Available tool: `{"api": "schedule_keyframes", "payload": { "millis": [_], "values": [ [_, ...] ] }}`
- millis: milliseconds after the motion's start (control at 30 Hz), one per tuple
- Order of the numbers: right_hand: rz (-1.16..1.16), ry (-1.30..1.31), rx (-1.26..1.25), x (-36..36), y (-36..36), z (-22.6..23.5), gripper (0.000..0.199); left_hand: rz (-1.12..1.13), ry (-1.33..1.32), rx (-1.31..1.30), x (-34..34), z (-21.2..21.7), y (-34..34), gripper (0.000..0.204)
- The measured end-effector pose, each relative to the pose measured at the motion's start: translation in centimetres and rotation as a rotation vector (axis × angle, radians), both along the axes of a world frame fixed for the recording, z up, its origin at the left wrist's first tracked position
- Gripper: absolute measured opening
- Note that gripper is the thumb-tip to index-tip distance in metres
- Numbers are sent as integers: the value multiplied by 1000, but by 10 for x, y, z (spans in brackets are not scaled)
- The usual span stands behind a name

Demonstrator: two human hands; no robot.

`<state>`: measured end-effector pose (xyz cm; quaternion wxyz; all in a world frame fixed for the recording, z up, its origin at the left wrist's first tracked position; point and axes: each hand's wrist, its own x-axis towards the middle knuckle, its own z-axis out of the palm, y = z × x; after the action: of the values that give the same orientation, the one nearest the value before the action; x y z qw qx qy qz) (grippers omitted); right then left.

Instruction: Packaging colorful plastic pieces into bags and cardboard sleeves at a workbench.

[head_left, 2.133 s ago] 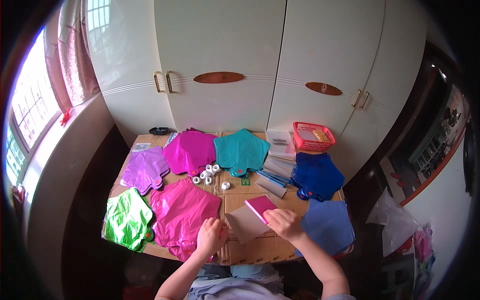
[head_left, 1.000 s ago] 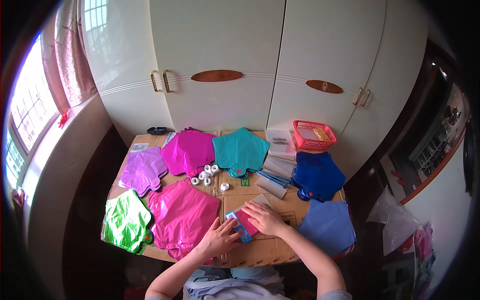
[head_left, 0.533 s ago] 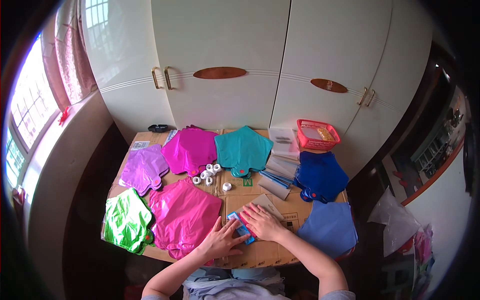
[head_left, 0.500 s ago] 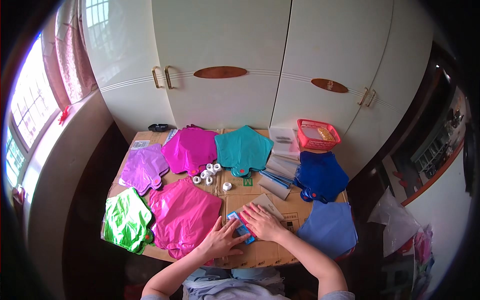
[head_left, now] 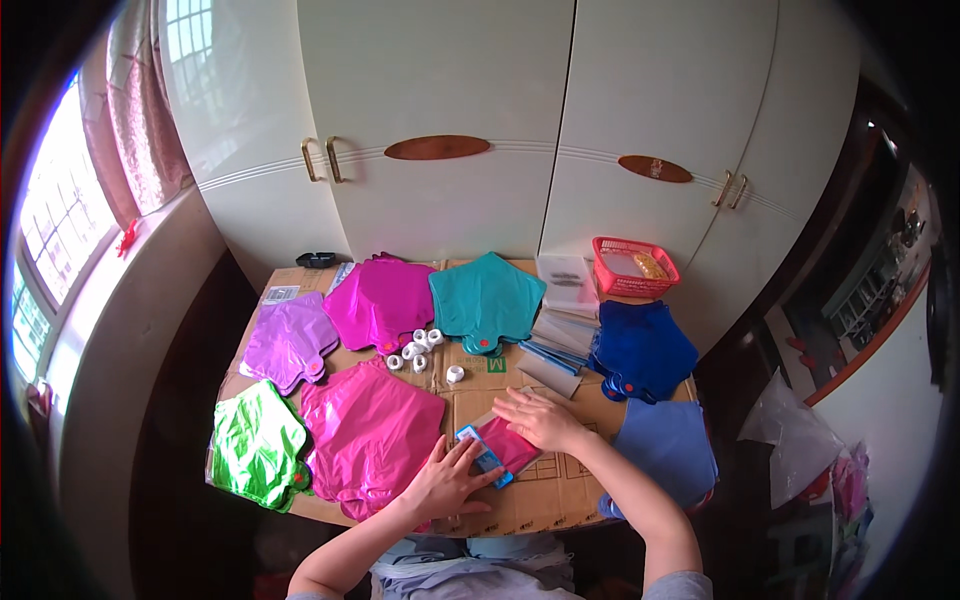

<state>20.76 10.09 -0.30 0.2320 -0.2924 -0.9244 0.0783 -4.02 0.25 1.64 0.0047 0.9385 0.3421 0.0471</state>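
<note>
Flat on the cardboard lies a small clear packet with a blue end strip (head_left: 495, 471) and a folded pink sheet (head_left: 512, 447) inside. My left hand (head_left: 445, 480) is open, its fingertips resting on the blue strip. Across the packet's far end lies my right hand (head_left: 541, 420), open with its fingers stretched out; it hides part of that end. Left of my left hand is a large stack of shiny pink foil pieces (head_left: 368, 432). Beyond the packet sit a single white roll (head_left: 456, 374) and a cluster of several white rolls (head_left: 413, 351).
A cardboard-covered table (head_left: 470, 405) carries foil stacks: green (head_left: 257, 440), lilac (head_left: 290, 340), magenta (head_left: 378, 300), teal (head_left: 488, 297), dark blue (head_left: 645, 350) and light blue (head_left: 662, 450). Clear packets with blue strips (head_left: 562, 345) lie near a red basket (head_left: 634, 284). White cabinets (head_left: 430, 80) stand behind.
My right hand has slid along the packet, away from the blue strip toward its far end, uncovering the pink sheet. My left hand has stayed on the strip.
</note>
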Motion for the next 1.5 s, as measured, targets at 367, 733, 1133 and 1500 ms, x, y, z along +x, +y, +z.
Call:
{"api": "schedule_keyframes", "payload": {
  "millis": [367,733,1133,1500],
  "values": [
    [2,-204,129,2,-7,-9,45,-5,-1,4,1,2,-3,70],
    [73,-206,70,-24,-25,-10,50,14,8,13,1,-1,-8,71],
    [-87,-238,25,-36,-32,-18,52,0,12,29,2,1,-8,70],
    [-91,-20,-74,-65,20,-2,40,120,-3,121,33,-2,-49,80]
  ]
}}
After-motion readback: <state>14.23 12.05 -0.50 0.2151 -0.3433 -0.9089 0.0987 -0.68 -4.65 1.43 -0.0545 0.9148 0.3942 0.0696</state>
